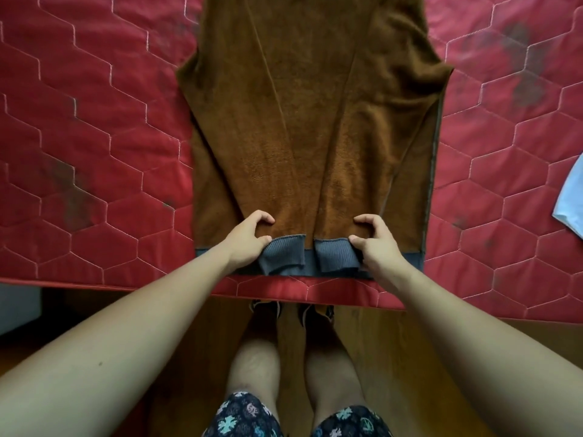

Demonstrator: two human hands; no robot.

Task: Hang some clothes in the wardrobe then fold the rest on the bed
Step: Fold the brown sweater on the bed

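Note:
A brown fleecy sweater [315,121] lies flat on the red quilted mattress [94,137], inside out, with both sleeves folded in over its body. Its grey ribbed cuffs [312,255] and grey hem lie at the near edge of the bed. My left hand [249,239] pinches the left cuff and the brown cloth above it. My right hand [373,244] pinches the right cuff in the same way. The sweater's top runs out of view.
A pale blue garment [571,197] lies at the right edge of the mattress. The bed's near edge [284,288] runs across in front of my legs and feet on the wooden floor [189,342].

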